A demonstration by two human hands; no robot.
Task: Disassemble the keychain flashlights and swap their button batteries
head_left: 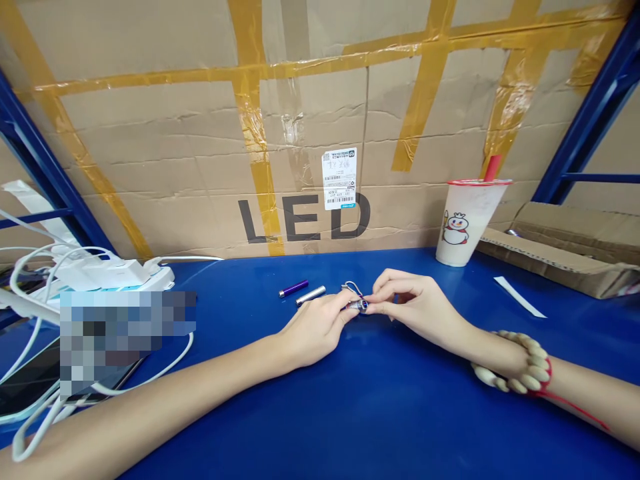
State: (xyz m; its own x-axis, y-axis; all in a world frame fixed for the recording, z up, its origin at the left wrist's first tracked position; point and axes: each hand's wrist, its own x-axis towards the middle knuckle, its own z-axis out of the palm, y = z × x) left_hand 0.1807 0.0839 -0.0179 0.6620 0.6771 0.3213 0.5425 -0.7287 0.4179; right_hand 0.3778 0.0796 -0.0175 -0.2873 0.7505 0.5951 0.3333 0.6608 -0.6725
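Observation:
Near the middle of the blue table, my left hand (320, 327) is closed in a pinch on a small silver metal cylinder (357, 305) with a ridged side and an open end facing right. My right hand (415, 307) meets it from the right, thumb and forefinger pinched at that open end; anything between those fingertips is too small to make out. A thin metal loop (353, 285) sticks up just behind the cylinder. Beyond my left hand lie a slim purple metal tube (293, 289) and a silver tube (311, 295), the silver one partly near my knuckles.
A lidded drink cup (465, 223) with a red straw stands at back right, beside an open cardboard tray (560, 257) and a white paper strip (520, 297). Left are a power strip (160, 277), white cables and a phone (30, 380). A large taped carton (200, 167) walls the back.

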